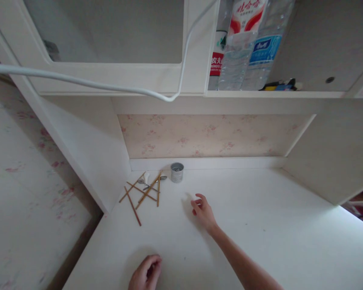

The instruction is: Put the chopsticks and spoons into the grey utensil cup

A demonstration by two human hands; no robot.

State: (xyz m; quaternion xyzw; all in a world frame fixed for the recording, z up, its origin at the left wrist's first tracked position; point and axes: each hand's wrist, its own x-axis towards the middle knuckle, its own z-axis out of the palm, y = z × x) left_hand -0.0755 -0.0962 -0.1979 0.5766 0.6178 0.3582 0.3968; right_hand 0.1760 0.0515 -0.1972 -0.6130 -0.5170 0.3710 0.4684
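My right hand (202, 211) reaches over the white tabletop with its fingers loosely bent and apart, holding nothing. Behind it and to its left stands a small grey cylindrical holder (177, 173), upright, with dark holes visible inside. Further left, several wooden chopsticks (147, 192) lie crossed over one another in a loose pile. Among them are metal spoons (163, 177) and a white spoon-like piece (147, 176), partly covered by the sticks. Near the bottom edge, my left hand (147, 274) is curled, thumb against fingers, with nothing visible in it.
Above the table (260, 249) hangs a white cabinet (124, 78) with plastic bottles (245, 44) on its open shelf. A white cable (109, 86) crosses in front of it. White side panels flank the recess, with flowered wallpaper (205, 137) at the back.
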